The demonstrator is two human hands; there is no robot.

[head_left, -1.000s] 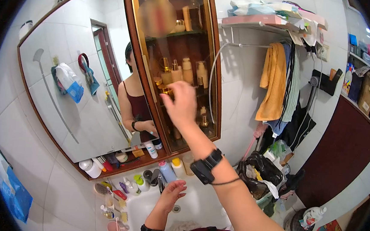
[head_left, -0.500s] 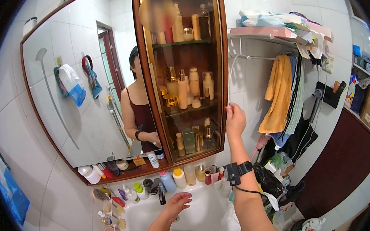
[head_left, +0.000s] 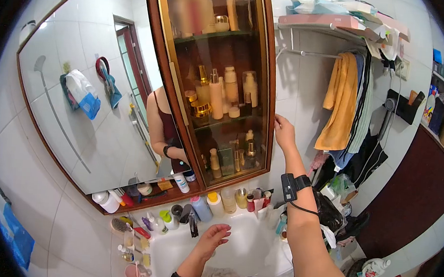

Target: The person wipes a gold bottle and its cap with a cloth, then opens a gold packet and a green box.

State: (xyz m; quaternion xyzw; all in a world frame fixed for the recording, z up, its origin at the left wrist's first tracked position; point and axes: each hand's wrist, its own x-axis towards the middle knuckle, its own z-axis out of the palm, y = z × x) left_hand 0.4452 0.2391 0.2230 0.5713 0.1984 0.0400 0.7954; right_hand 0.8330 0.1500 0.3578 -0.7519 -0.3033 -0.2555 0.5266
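The right hand [head_left: 284,132] is raised to the right edge of the cabinet door [head_left: 221,82], its fingers touching the wooden frame, not clenched. The left hand [head_left: 214,238] hovers open, fingers released, over the sink [head_left: 255,249], near the bottles [head_left: 228,200] along its back edge.

Glossy glass cabinet door [head_left: 221,82], wooden frame [head_left: 270,90]

Right hand [head_left: 284,132] raised, fingertips at the cabinet door [head_left: 221,82] outer edge, arm stretched up. Left hand [head_left: 214,238] low below that door, palm-down, fingers loosely spread, holding nothing.
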